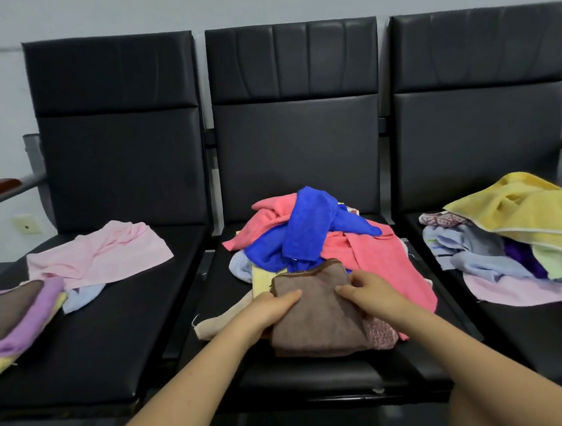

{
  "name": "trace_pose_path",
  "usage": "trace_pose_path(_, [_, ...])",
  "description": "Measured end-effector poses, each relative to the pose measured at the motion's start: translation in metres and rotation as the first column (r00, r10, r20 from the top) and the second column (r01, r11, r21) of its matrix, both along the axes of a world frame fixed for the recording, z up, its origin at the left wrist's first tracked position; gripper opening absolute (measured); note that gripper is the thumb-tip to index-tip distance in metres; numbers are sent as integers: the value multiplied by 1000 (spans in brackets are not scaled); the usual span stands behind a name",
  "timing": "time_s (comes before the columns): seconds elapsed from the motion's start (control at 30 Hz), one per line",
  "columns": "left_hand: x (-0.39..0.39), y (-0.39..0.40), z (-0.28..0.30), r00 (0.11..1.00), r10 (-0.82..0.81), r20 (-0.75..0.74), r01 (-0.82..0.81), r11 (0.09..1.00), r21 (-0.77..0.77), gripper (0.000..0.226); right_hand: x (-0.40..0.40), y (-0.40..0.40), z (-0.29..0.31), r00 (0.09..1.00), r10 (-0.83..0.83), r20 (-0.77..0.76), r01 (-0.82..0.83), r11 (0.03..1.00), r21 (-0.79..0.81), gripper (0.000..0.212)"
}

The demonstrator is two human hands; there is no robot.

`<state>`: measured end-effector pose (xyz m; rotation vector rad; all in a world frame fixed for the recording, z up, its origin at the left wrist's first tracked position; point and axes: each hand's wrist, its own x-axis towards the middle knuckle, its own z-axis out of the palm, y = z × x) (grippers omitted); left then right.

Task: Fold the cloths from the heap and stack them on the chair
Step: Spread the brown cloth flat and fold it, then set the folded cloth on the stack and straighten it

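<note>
3 chairs (138, 344), 2 hands – left hand (267, 310), right hand (368, 295) – on 1 brown cloth (316, 318).

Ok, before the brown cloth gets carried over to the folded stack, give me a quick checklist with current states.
1. Both hands on the brown cloth: ok; left hand and right hand rest on its upper part.
2. Cloth folded compact: ok, though its underside is hidden.
3. Clear of the heap: not ok; its far edge touches the blue cloth.
4. Folded stack on the left chair ready: ok, looks level.
5. Path leftward free: cannot tell; a beige cloth lies beside the left hand.
</note>
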<state>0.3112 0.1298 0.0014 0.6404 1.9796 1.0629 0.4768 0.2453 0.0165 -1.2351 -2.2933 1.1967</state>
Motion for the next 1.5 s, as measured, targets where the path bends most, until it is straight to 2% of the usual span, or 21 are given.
trace_pose_path(0.1, [5, -3, 10, 992, -44, 115, 30, 993, 115, 30, -8, -10, 3, 983, 21, -183, -31, 998, -56, 22])
trace_pose_path(0.13, [4, -5, 16, 988, -35, 147, 9, 985, 173, 31, -13, -13, 5, 976, 10, -216, -23, 998, -60, 19])
trace_pose_path(0.23, [-8, -14, 29, 990, 21, 143, -61, 959, 278, 73, -27, -17, 12, 918, -106, -382, 15, 972, -233, 21])
trace_pose_path(0.27, [-13, -17, 33, 988, 41, 146, -82, 953, 292, 70, -31, -18, 15, 898, -133, -419, -3, 952, -307, 21])
trace_pose_path(0.37, [-34, -32, 50, 975, 91, 202, -154, 932, 327, 35, -53, -28, 27, 894, -93, -439, -139, 873, -467, 19])
trace_pose_path(0.43, [-51, -47, 64, 975, 108, 194, -168, 930, 327, 29, -73, -36, 36, 896, -41, -443, -233, 805, -546, 19])
trace_pose_path(0.5, [-77, -71, 77, 977, 164, 137, -198, 937, 288, 33, -107, -47, 46, 887, -4, -461, -303, 748, -590, 19])
trace_pose_path(0.6, [-122, -119, 95, 957, 280, 70, -289, 931, 222, 17, -173, -72, 53, 872, 29, -488, -344, 746, -570, 24])
trace_pose_path(0.7, [-181, -174, 112, 911, 392, -125, -373, 916, 150, 22, -247, -116, 56, 834, 106, -542, -422, 756, -501, 30])
trace_pose_path(0.77, [-222, -212, 124, 847, 441, -297, -433, 896, 95, 28, -294, -155, 62, 794, 164, -585, -506, 712, -487, 31])
trace_pose_path(0.87, [-271, -265, 137, 666, 520, -534, -556, 824, 109, 29, -353, -213, 66, 757, 232, -611, -613, 577, -540, 18])
trace_pose_path(0.97, [-310, -301, 130, 536, 613, -581, -648, 739, 182, 34, -395, -252, 56, 746, 349, -568, -659, 516, -548, 15])
trace_pose_path(1.07, [-335, -316, 97, 562, 594, -576, -691, 720, 69, 37, -411, -263, 33, 775, 424, -468, -631, 524, -571, 11])
trace_pose_path(1.13, [-342, -319, 69, 602, 509, -616, -689, 721, -78, 40, -410, -254, 16, 798, 472, -375, -600, 571, -560, 7])
trace_pose_path(1.2, [-349, -317, 53, 601, 409, -687, -693, 694, -193, 43, -410, -233, 0, 816, 473, -332, -577, 626, -524, 7])
trace_pose_path(1.27, [-357, -308, 53, 490, 275, -828, -743, 628, -231, 43, -413, -206, -11, 845, 425, -326, -534, 710, -460, 10])
trace_pose_path(1.3, [-360, -301, 55, 412, 191, -891, -748, 630, -210, 43, -416, -191, -14, 862, 398, -316, -502, 760, -412, 11])
trace_pose_path(1.33, [-361, -290, 56, 342, 151, -927, -723, 673, -157, 42, -421, -179, -17, 874, 376, -309, -473, 803, -362, 10])
trace_pose_path(1.37, [-360, -278, 56, 322, 151, -935, -668, 736, -111, 42, -428, -169, -19, 881, 357, -311, -450, 835, -316, 9])
trace_pose_path(1.43, [-354, -256, 49, 435, 186, -881, -551, 829, -98, 45, -446, -158, -20, 885, 341, -318, -420, 879, -226, 13])
trace_pose_path(1.5, [-352, -246, 30, 582, 157, -798, -514, 831, -212, 53, -470, -157, -22, 880, 357, -314, -417, 897, -147, 18])
